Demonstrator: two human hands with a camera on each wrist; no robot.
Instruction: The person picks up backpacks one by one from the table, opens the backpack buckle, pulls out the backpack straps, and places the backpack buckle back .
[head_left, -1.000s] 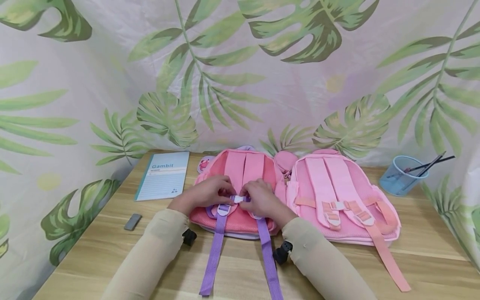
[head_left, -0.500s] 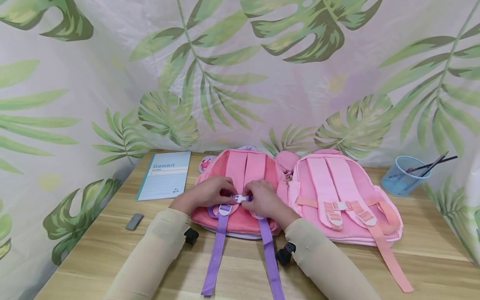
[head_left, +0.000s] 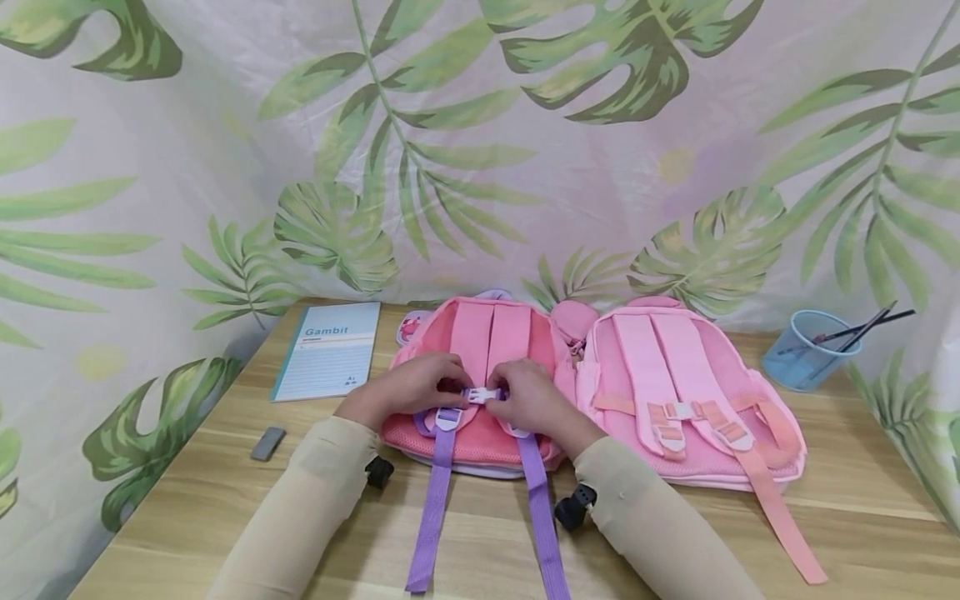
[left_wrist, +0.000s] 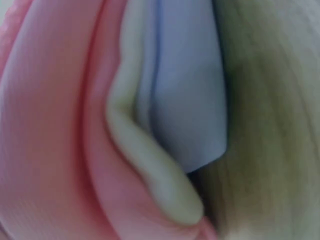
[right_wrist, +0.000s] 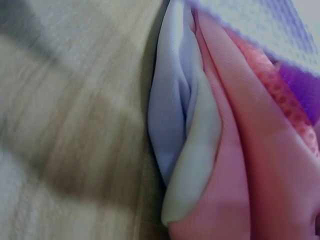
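In the head view, a coral-pink backpack (head_left: 472, 446) lies with its strap side up. A small white buckle (head_left: 482, 395) on purple webbing crosses its two shoulder straps. My left hand (head_left: 411, 387) pinches the buckle's left end between thumb and fingers. On the other side, the fingers and thumb of my right hand (head_left: 534, 402) hold the right end. Whether the two buckle halves are fully locked cannot be told. Two purple straps (head_left: 433, 508) hang down onto the table. Both wrist views show only the pink fabric (left_wrist: 45, 115) and pale piping (right_wrist: 192, 160) of the bag's edge, not the fingers.
A lighter pink backpack (head_left: 723, 392) with peach straps lies against the right side. At the left are a Gambit notebook (head_left: 327, 354) and a grey eraser (head_left: 267, 443). A blue mesh pen cup (head_left: 806, 354) stands at the far right of the wooden table (head_left: 195, 517).
My right hand has shifted slightly right, and more of the white buckle shows between the hands. My left hand keeps its place. The backpacks have stayed put.
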